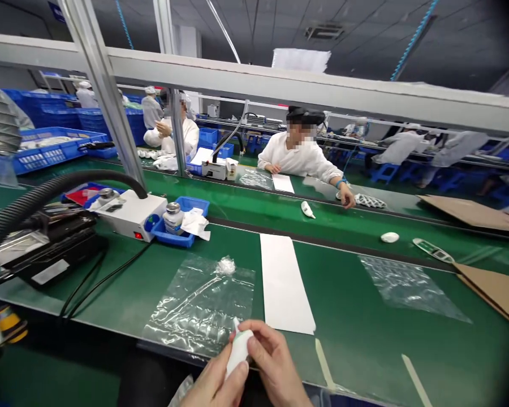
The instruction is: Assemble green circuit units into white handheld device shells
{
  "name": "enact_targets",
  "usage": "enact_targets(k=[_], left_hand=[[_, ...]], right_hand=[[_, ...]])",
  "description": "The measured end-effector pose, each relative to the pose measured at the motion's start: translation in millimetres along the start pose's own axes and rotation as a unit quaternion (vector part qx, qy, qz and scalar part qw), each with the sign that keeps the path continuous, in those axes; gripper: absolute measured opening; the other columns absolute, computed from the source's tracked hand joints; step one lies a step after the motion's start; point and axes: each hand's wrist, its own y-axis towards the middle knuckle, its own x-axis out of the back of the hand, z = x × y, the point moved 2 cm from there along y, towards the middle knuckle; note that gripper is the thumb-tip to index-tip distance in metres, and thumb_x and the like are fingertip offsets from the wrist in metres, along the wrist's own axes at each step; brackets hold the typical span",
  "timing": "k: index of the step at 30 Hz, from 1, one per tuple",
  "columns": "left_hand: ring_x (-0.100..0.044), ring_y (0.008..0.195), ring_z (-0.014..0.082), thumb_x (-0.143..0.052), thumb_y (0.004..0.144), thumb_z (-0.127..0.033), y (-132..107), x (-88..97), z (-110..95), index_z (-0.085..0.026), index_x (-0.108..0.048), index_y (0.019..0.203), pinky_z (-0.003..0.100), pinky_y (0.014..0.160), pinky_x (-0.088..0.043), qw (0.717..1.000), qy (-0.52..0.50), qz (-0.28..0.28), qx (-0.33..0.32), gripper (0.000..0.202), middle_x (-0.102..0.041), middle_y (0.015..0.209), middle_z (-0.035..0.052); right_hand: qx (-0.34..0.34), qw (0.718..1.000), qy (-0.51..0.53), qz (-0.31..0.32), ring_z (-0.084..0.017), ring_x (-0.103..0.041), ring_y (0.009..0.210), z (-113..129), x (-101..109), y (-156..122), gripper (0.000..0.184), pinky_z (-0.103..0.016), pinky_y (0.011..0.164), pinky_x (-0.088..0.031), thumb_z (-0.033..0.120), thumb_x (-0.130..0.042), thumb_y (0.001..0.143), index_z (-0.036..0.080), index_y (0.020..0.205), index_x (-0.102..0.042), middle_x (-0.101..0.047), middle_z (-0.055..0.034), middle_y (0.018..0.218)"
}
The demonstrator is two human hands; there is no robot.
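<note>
Both of my hands meet at the table's front edge around a white ear thermometer [238,355] with a narrow tip pointing up and away. My left hand [218,377] wraps its lower body, thumb along the side. Fingers of my right hand [275,359] close on its upper part near the tip. Just beyond lies a clear plastic sheet [195,308] with a crumpled clear ball [225,265] at its far edge. To the right of that sheet is a long white paper [285,285].
A blue tray [186,240] with a metal-topped bottle stands beside a white box with a black hose [68,178]. White parts lie on the green conveyor [246,206]. Bubble wrap [411,285] and cardboard [496,291] are at right. A co-worker [301,150] reaches across opposite.
</note>
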Motion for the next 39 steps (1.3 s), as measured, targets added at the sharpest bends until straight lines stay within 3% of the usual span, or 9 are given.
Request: enact_targets(k=[3, 6, 7, 12, 23, 30, 33, 36, 39], left_hand=[[-0.054, 0.055, 0.0147, -0.063, 0.078, -0.056, 14.6, -26.0, -14.6, -0.024, -0.060, 0.114, 0.024, 0.052, -0.044, 0.990, 0.089, 0.104, 0.023, 0.049, -0.064, 0.071, 0.0029], [-0.046, 0.046, 0.0081, -0.050, 0.083, -0.061, 36.8, -52.6, -20.8, -0.020, -0.056, 0.099, 0.022, 0.043, -0.036, 0.986, 0.100, 0.134, -0.009, 0.044, -0.061, 0.078, 0.0016], [-0.050, 0.049, 0.0090, -0.050, 0.083, -0.062, 44.9, -60.8, -20.9, -0.019, -0.055, 0.095, 0.022, 0.045, -0.039, 0.988, 0.086, 0.126, -0.021, 0.045, -0.060, 0.081, 0.0024], [-0.065, 0.083, 0.0212, -0.058, 0.077, -0.063, 78.6, -86.0, -12.2, -0.014, -0.057, 0.093, 0.035, 0.079, -0.054, 0.995, 0.032, 0.077, -0.054, 0.051, -0.061, 0.087, 0.0074], [-0.065, 0.092, 0.0238, -0.058, 0.080, -0.060, 94.1, -83.6, 0.3, -0.014, -0.058, 0.092, 0.039, 0.090, -0.053, 0.994, 0.059, 0.071, -0.053, 0.048, -0.063, 0.089, 0.0088], [-0.064, 0.088, 0.0217, -0.057, 0.079, -0.063, 90.5, -87.0, -4.3, -0.013, -0.059, 0.100, 0.036, 0.087, -0.053, 0.995, 0.050, 0.055, -0.060, 0.054, -0.063, 0.085, 0.0075], [-0.064, 0.074, 0.0183, -0.052, 0.081, -0.064, 77.8, -88.5, -18.5, -0.014, -0.060, 0.087, 0.031, 0.076, -0.052, 0.996, 0.022, 0.073, -0.055, 0.052, -0.064, 0.075, 0.0058], [-0.054, 0.051, 0.0125, -0.042, 0.085, -0.066, 63.8, -86.9, -29.1, -0.014, -0.058, 0.085, 0.024, 0.054, -0.043, 0.995, -0.024, 0.096, -0.021, 0.054, -0.060, 0.054, 0.0013], [-0.044, 0.042, 0.0105, -0.036, 0.085, -0.068, 55.1, -82.1, -28.8, -0.015, -0.056, 0.079, 0.023, 0.045, -0.032, 0.994, -0.064, 0.087, 0.006, 0.057, -0.051, 0.046, -0.0023]], right_hand=[[0.068, 0.976, -0.205, 0.006, -0.027, -0.064, 0.087, 36.3, 51.3, 27.9, 0.030, -0.038, 0.082, -0.046, 0.045, -0.071, 0.076, 0.020, 0.091, -0.077, -0.073, -0.0092, 0.086], [0.188, 0.891, -0.411, -0.041, -0.026, -0.059, 0.090, 70.8, 114.2, 67.5, 0.021, -0.040, 0.087, -0.042, 0.036, -0.062, 0.082, 0.021, 0.087, -0.076, -0.069, -0.0087, 0.090], [0.202, 0.860, -0.465, -0.058, -0.026, -0.057, 0.088, 77.6, 133.3, 80.2, 0.020, -0.039, 0.084, -0.042, 0.033, -0.060, 0.082, 0.021, 0.087, -0.075, -0.066, -0.0082, 0.089], [0.183, 0.839, -0.512, -0.032, -0.021, -0.055, 0.074, 79.1, 181.8, 114.6, 0.014, -0.033, 0.070, -0.043, 0.025, -0.058, 0.078, 0.020, 0.078, -0.071, -0.059, -0.0057, 0.083], [0.146, 0.831, -0.537, 0.014, -0.017, -0.049, 0.071, 76.8, 180.3, 129.6, 0.011, -0.030, 0.067, -0.037, 0.015, -0.054, 0.075, 0.020, 0.066, -0.055, -0.053, 0.0003, 0.073], [0.171, 0.867, -0.466, -0.052, -0.015, -0.043, 0.063, 94.8, 182.1, 114.8, 0.023, -0.028, 0.060, -0.038, 0.040, -0.046, 0.087, 0.022, 0.073, -0.046, -0.045, 0.0025, 0.067], [0.176, 0.887, -0.425, -0.048, -0.014, -0.043, 0.063, 110.2, 150.8, 87.3, 0.025, -0.027, 0.059, -0.037, 0.042, -0.045, 0.090, 0.021, 0.075, -0.045, -0.044, 0.0029, 0.068], [0.147, 0.911, -0.384, 0.045, -0.014, -0.043, 0.064, 112.9, 96.3, 53.3, 0.022, -0.026, 0.060, -0.036, 0.035, -0.048, 0.092, 0.021, 0.075, -0.047, -0.045, 0.0031, 0.069], [0.127, 0.896, -0.410, 0.114, -0.013, -0.046, 0.067, 102.6, 48.9, 30.2, 0.018, -0.026, 0.063, -0.038, 0.024, -0.044, 0.094, 0.021, 0.076, -0.046, -0.049, 0.0025, 0.073]])
